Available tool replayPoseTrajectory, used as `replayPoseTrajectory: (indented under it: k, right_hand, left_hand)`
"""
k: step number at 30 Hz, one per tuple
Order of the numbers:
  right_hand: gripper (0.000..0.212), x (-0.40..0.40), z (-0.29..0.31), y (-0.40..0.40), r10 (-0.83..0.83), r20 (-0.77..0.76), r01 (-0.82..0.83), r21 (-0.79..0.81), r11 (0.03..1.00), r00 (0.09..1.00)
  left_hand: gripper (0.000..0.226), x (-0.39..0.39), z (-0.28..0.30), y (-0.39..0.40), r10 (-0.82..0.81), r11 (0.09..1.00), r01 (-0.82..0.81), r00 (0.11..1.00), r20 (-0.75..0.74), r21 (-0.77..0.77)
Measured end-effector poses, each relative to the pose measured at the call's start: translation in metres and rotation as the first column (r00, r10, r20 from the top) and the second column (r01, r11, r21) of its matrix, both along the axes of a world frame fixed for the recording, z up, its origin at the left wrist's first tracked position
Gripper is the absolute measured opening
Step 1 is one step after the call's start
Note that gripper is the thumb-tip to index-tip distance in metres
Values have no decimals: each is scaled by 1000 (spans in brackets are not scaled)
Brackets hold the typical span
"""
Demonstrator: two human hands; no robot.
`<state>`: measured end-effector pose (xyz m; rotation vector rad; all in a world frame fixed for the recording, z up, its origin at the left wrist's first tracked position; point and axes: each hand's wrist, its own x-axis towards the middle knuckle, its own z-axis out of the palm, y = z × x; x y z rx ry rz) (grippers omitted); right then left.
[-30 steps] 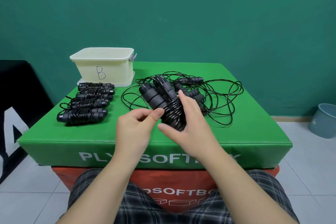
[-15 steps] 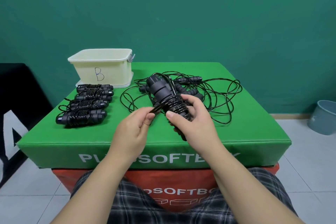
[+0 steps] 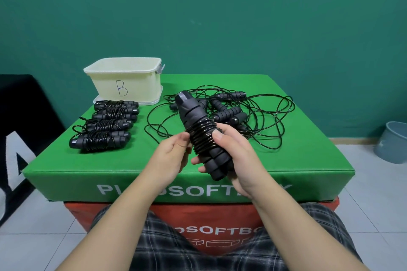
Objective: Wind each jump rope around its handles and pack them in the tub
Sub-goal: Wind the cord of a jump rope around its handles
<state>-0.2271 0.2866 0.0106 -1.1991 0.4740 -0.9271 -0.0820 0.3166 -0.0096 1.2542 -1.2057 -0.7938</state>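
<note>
My right hand (image 3: 236,156) grips a pair of black jump rope handles (image 3: 193,119) held together, with black cord coiled round their middle. My left hand (image 3: 174,156) pinches the cord at the left side of the coil. Behind them a tangle of loose black ropes and handles (image 3: 237,114) lies on the green mat. Several wound ropes (image 3: 105,125) lie in a row at the left. The cream tub (image 3: 125,81) marked "B" stands at the back left.
The green soft box (image 3: 308,149) sits on an orange one, with my checked shorts below. A grey bucket (image 3: 392,141) stands on the tiled floor at the right. A black panel (image 3: 19,116) is at the left.
The handle bundle has turned more upright and come closer to me. My left hand has brought the cord round against the coil's left side.
</note>
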Motion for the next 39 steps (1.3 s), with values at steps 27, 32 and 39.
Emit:
replayPoseTrajectory:
  k: [27,32,39]
  right_hand:
    - [95,5,-16,-6,-645,-323,74,-858,509,692]
    - [75,-1,-15,-13,-603,-298,163,-790,591,740]
    - [67,-10,-13,-26,-563,-266,323,-600,732,782]
  left_hand:
    - [41,4,6,8,390,917,-268,760,519,-296]
    - [25,13,10,13,230,964,-108,799,555,-244]
    - [19,34,11,15,65,993,-114,700,711,21]
